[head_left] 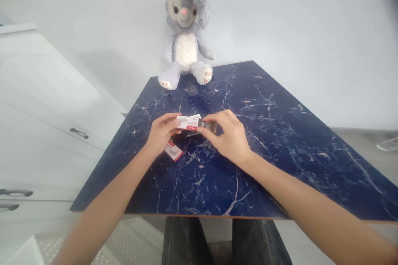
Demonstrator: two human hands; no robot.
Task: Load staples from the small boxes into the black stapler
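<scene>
My left hand [161,132] pinches the left end of a small white-and-red box [188,123], which has a grey strip printed on its face. At the box's right end, my right hand [228,134] has thumb and fingertips closed on a small dark grey piece [204,124]. Whether that piece is inside the box or only against it, I cannot tell. A second white-and-red box [173,151] lies tilted on the table just below my left hand, partly covered by it. Under the held box shows a dark object [186,134], mostly hidden.
The blue marble-patterned table [280,153] reaches to the wall. A grey plush rabbit [186,49] sits at its far edge. White cabinets [46,124] with dark handles stand to the left. A white perforated basket [130,240] is below the table's front edge.
</scene>
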